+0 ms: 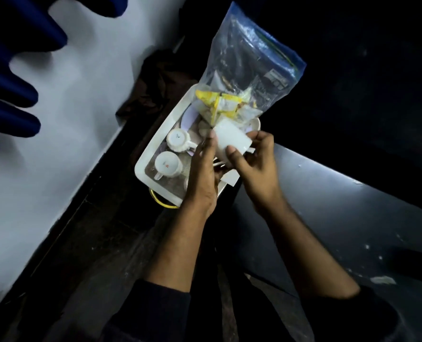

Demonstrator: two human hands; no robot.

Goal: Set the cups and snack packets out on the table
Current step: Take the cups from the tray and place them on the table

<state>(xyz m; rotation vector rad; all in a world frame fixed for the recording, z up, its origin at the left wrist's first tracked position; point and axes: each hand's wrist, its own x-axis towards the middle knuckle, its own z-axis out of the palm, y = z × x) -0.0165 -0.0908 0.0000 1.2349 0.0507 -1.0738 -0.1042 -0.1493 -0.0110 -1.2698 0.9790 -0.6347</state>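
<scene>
Almost nothing here can be read. The upturned white cup [178, 137] in the tray [155, 144] carries a small dark mark on its base, shaped a little like the letter A, too blurred to be sure of. The second upturned cup [167, 163] beside it has a small red and dark mark on its base, also illegible. Inside the clear plastic bag [249, 70], a dark label [275, 80] shows pale print too small to make out, and the yellow snack packets [219, 104] show no lettering that can be read.
</scene>
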